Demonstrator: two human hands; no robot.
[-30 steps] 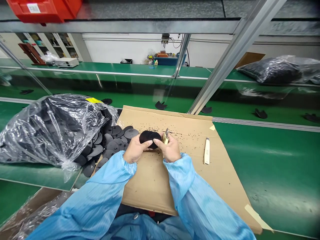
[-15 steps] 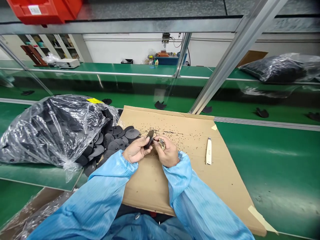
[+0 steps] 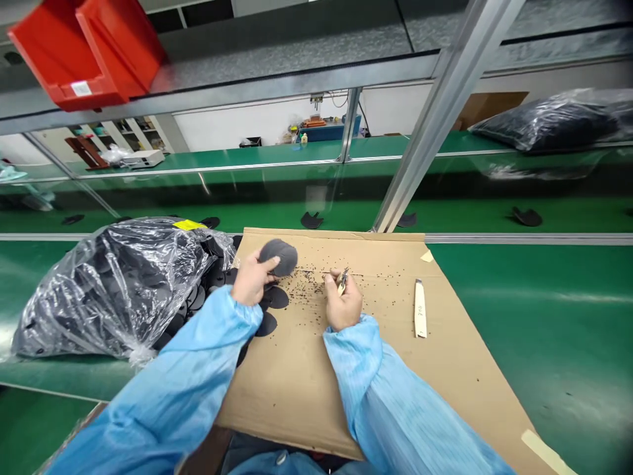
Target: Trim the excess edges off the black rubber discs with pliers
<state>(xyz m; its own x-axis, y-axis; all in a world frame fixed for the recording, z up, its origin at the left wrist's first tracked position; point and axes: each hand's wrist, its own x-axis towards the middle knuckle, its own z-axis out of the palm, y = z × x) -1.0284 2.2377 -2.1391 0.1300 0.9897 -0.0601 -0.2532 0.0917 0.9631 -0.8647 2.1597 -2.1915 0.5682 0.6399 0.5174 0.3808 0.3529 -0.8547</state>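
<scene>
My left hand (image 3: 253, 277) is closed on round black plastic discs (image 3: 279, 257), at least two overlapping, held just above the left part of a cardboard sheet. More black discs (image 3: 277, 298) lie loose beneath and beside it, some spilling from a clear plastic bag (image 3: 106, 284). My right hand (image 3: 343, 305) is curled around what looks like small nippers (image 3: 343, 282), metal tip upward and a pale handle partly hidden by the fingers. The hands are apart, and tiny black scraps (image 3: 309, 285) are scattered on the cardboard (image 3: 297, 389) between them.
A cream-handled knife-like tool (image 3: 420, 310) lies at the right of the cardboard. Behind runs a green surface with black pieces (image 3: 311, 220) on it. A slanting metal post (image 3: 430, 119) rises beyond the cardboard, and a red bin (image 3: 89, 56) sits on the upper shelf.
My left hand has moved left, away from the right, and now holds overlapping discs flat instead of one edge-on. My right hand has shifted slightly right, still gripping the nippers. The view has tilted up.
</scene>
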